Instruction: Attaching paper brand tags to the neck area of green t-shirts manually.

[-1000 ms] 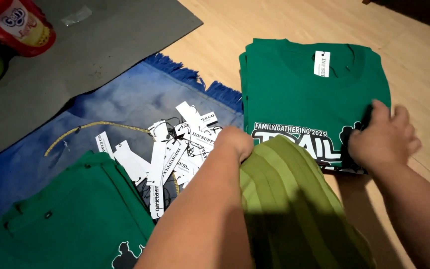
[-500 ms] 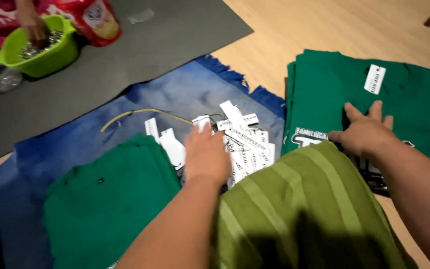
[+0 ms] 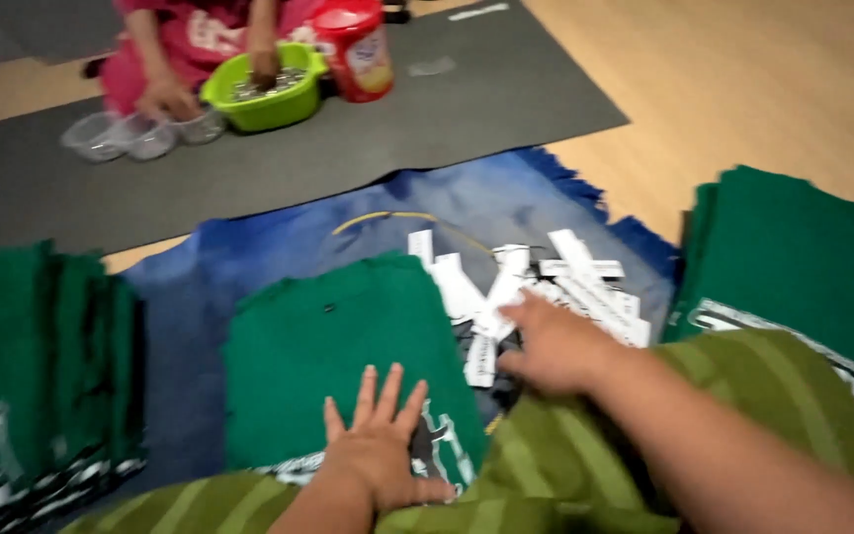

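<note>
- Left hand (image 3: 380,457) spread flat, pressing the near edge of the folded green shirt (image 3: 348,346) on the blue rug (image 3: 279,237);
- Right hand (image 3: 553,346) loosely curled, fingertips on the white paper tags (image 3: 546,297);
- Tags lie just right of the shirt, nearer the right hand; strips fan toward the rug's far right corner.

shirt stacks (image 3: 42,366) flanking, grey mat (image 3: 368,148) open

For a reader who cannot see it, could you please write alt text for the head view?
The left hand lies flat on a folded green shirt while the right hand reaches into a pile of white paper tags on a blue rug. Behind, another person's hand dips into a green bowl.
</note>
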